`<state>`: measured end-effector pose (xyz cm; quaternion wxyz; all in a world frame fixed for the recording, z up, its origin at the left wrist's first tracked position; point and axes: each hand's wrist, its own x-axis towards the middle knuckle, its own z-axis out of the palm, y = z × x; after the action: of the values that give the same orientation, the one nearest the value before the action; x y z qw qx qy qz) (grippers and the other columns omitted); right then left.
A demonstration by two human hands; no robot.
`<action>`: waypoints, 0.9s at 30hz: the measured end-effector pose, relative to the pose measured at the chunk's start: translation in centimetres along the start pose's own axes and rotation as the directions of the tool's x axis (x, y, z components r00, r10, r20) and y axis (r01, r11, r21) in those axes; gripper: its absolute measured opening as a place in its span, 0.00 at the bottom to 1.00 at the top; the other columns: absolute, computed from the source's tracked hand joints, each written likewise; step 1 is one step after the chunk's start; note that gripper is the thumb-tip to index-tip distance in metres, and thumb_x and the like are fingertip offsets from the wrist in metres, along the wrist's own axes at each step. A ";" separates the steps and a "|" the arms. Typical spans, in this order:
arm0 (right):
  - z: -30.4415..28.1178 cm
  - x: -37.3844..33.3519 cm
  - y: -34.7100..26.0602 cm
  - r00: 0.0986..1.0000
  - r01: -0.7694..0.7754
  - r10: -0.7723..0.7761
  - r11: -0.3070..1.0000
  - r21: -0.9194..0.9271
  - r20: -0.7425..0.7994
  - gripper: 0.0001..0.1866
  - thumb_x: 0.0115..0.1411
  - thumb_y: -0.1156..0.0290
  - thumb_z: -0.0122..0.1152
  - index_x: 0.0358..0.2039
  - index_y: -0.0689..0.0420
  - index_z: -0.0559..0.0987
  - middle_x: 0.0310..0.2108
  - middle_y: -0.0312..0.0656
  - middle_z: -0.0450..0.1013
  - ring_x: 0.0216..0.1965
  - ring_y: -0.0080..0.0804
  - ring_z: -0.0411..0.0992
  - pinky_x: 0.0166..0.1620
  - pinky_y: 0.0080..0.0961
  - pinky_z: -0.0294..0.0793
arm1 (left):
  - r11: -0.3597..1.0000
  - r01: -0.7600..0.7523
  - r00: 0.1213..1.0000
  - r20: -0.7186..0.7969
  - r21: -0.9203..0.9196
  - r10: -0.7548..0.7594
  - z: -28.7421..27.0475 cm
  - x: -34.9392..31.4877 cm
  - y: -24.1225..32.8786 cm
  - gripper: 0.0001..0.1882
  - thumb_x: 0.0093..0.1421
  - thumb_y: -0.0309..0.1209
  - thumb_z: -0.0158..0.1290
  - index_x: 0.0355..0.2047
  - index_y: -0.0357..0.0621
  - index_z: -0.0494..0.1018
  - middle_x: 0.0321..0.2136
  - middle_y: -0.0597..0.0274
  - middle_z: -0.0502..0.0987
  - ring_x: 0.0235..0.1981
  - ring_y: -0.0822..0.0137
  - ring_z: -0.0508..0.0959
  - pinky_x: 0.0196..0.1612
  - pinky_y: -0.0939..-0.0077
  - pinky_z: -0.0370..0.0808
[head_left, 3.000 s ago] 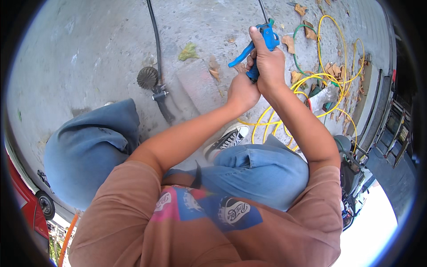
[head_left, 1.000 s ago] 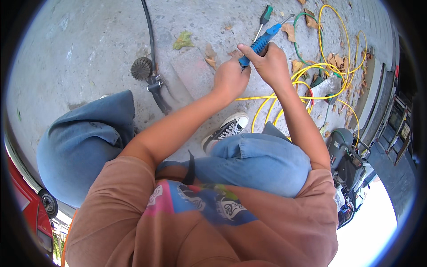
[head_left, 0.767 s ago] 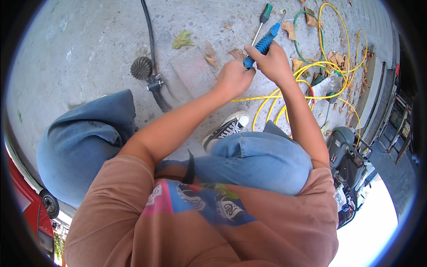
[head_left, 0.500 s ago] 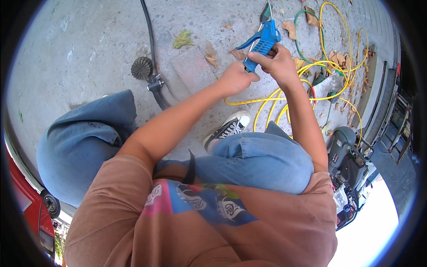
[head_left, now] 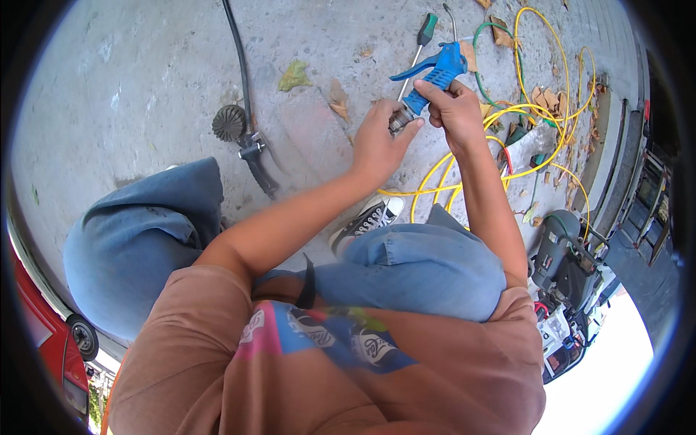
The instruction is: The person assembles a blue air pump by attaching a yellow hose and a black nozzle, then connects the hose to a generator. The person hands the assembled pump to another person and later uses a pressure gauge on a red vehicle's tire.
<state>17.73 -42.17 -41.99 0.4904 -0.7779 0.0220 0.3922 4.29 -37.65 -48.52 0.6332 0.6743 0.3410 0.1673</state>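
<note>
A blue air blow gun [head_left: 441, 72] with a thin bent metal nozzle is held over the concrete floor, nozzle pointing away from me. Its body is pinched near the lower end by my right hand [head_left: 457, 114], thumb lying along the blue grip. Closed around the metal coupler [head_left: 401, 119] at the gun's base is my left hand [head_left: 378, 143], fingers mostly behind it. Beyond the gun a screwdriver [head_left: 427, 30] with a green and black handle lies on the floor. A yellow air hose [head_left: 428, 191] runs in loops beside my hands; its joint with the coupler is hidden.
To the left lies a tire inflator [head_left: 254, 151] with a round gauge [head_left: 230, 123] and a black hose [head_left: 244, 65]. Dry leaves [head_left: 295, 75] and a green cord [head_left: 477, 54] lie about. A dark machine [head_left: 562, 246] stands at right, a red vehicle [head_left: 43, 326] at far left.
My left hand has shifted its hold, so the metal coupler now shows. The blow gun has moved slightly right and toward me, uncovering the screwdriver handle behind it.
</note>
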 end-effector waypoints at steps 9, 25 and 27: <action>-1.7 0.7 0.1 0.996 0.004 -0.021 0.981 0.195 0.089 0.08 0.52 0.75 0.69 0.29 0.61 0.77 0.23 0.33 0.71 0.20 0.15 0.59 0.22 0.14 0.56 | 0.839 0.444 0.819 0.522 -0.314 -0.238 -1.9 2.0 1.0 0.19 0.63 0.46 0.53 0.36 0.40 0.72 0.20 0.65 0.71 0.15 0.78 0.63 0.19 0.81 0.59; 0.4 0.0 -0.1 0.992 -0.041 0.058 0.990 -0.137 0.116 0.29 0.52 0.55 0.71 0.40 0.70 0.75 0.36 0.45 0.75 0.26 0.21 0.70 0.28 0.16 0.68 | 0.988 0.135 0.979 0.146 0.071 -0.144 -1.6 1.9 -1.7 0.18 0.64 0.42 0.52 0.31 0.36 0.72 0.18 0.57 0.73 0.19 0.65 0.72 0.24 0.69 0.67; 1.0 -0.8 -1.2 0.992 -0.074 0.082 0.994 -0.079 0.094 0.31 0.49 0.50 0.72 0.37 0.69 0.77 0.33 0.43 0.75 0.26 0.23 0.70 0.29 0.17 0.69 | 0.984 0.114 0.982 0.135 0.136 -0.133 -1.8 2.1 -1.1 0.18 0.62 0.41 0.53 0.31 0.34 0.71 0.18 0.48 0.74 0.22 0.51 0.75 0.26 0.60 0.70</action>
<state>17.10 -40.99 -40.78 0.4457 -0.7743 0.0138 0.4490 4.32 -34.95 -49.80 0.6210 0.7011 0.3458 0.0567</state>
